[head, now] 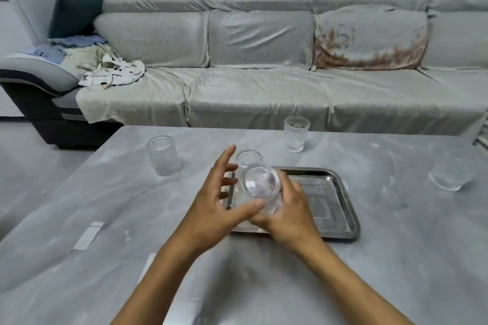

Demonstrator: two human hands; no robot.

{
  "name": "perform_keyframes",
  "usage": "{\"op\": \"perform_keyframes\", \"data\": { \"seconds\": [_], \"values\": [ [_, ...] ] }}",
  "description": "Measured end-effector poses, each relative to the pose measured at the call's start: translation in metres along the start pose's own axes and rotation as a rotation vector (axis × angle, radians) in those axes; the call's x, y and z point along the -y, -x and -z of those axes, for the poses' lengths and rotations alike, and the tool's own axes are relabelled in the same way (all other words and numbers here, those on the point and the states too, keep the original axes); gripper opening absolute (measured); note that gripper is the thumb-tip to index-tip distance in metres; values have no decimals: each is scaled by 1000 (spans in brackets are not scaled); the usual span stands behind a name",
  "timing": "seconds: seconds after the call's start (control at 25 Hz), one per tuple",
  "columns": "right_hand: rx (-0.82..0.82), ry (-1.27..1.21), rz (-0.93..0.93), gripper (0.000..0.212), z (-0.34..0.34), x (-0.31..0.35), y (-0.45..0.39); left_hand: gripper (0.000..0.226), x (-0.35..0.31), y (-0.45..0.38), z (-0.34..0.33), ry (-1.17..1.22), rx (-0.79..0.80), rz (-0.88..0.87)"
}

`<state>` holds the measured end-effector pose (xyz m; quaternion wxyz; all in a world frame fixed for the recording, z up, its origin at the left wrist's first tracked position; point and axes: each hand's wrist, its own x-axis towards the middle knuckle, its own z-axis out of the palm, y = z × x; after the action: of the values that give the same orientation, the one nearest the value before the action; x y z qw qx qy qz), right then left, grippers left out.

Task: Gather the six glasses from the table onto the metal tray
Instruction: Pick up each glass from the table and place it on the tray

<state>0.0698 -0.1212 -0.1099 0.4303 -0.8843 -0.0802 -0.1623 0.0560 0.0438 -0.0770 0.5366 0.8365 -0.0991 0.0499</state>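
I see the right hand point(286, 208) gripping a clear ribbed glass point(260, 187) over the left end of the rectangular metal tray point(340, 208) on the grey marbled worktop point(396, 258). The left hand point(216, 203) is open, thumb touching that glass. A second glass point(248, 159) stands just behind. Three others stand apart on the worktop: left point(163, 155), rear point(295, 134), right point(449, 173).
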Motion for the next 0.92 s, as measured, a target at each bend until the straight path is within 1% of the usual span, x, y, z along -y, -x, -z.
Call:
{"op": "perform_keyframes", "data": {
  "seconds": [0.04,0.12,0.16,0.2,0.24,0.36,0.52,0.68,0.72,0.76,0.8,0.84,0.88,0.92],
  "values": [
    [-31,-44,-94,82,7,-16,-11,80,14,-10,-1,7,-33,133],
    [-58,-72,-242,84,17,-47,-32,57,42,-22,-6,-250,-106,433],
    [-46,-43,-278,84,17,-60,-42,35,55,-24,-11,-356,-93,501],
    [-26,-9,-296,84,15,-72,-50,11,66,-26,-16,-386,-69,532],
    [-6,6,-309,83,10,-81,-57,6,76,-27,-21,-367,-49,540],
    [29,-24,-335,82,-6,-97,-73,6,94,-33,-26,-336,-41,473],
    [58,-8,-299,88,-17,-105,-85,6,102,-36,-28,-341,-15,407],
    [83,-5,-319,96,-19,-105,-77,9,110,-36,-26,-373,25,349],
    [53,-52,-348,98,-19,-101,-71,10,108,-35,-26,-387,37,339],
    [-17,-97,-373,96,-18,-96,-63,9,105,-34,-27,-379,32,342],
    [-116,-113,-366,86,-19,-88,-49,6,101,-31,-25,-337,-2,374],
    [-215,-99,-303,69,-21,-79,-31,5,98,-28,-21,-275,-72,417],
    [-257,-76,-203,54,-22,-68,-9,13,97,-27,-12,-224,-178,445],
    [-210,-52,-102,46,-23,-59,13,22,96,-30,1,-233,-293,431]
  ]
}}
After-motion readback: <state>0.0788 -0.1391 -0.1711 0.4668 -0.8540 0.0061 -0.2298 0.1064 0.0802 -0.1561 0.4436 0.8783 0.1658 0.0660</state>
